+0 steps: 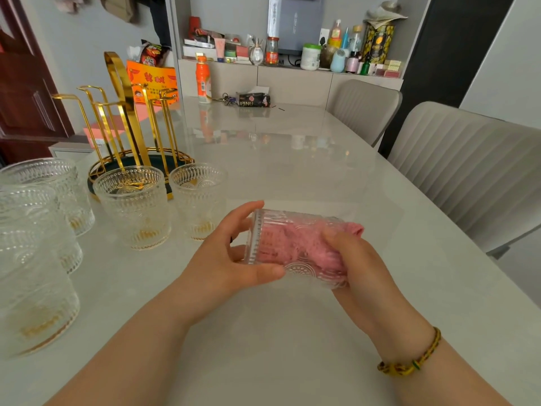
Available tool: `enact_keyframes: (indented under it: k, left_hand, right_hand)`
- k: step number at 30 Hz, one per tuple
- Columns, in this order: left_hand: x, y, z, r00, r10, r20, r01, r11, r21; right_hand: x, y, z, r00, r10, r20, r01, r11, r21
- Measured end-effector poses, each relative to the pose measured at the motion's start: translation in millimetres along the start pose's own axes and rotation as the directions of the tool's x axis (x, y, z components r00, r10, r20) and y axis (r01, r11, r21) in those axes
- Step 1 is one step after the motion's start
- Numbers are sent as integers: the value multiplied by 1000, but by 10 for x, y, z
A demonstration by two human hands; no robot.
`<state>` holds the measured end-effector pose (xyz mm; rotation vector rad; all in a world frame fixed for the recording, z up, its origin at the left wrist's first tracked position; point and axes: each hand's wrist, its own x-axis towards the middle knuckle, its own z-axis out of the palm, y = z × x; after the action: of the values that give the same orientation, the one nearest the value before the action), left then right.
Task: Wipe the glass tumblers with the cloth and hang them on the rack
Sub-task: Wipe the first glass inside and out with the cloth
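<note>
In front of the rack point(128, 112) and a little to its right, just over the worktop point(292, 156), you held one tumbler point(292, 221) on its side. Your left hand point(228, 259) gripped its thick base, thumb nearest you. Your right hand point(351, 259) curled round the pink cloth point(355, 230), stuffed in through the mouth. This looked like the inside wipe. It wanted the glass turned by the left hand while the cloth pressed into the bottom and ribbed wall. Other tumblers point(134, 206) stood beside the rack, none hung yet.
</note>
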<state>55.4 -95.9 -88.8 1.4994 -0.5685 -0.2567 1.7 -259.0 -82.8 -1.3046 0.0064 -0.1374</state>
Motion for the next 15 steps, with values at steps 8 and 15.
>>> enact_keyframes:
  k: [8,15]
  left_hand:
    - [14,-7,-20,985,-171,-15,167,976,-142]
    - [-19,-21,29,993,-113,17,113,993,-24]
  right_hand:
    - [-83,-19,98,954,-286,91,298,866,-400]
    - [-21,14,51,991,-102,-82,87,981,-175]
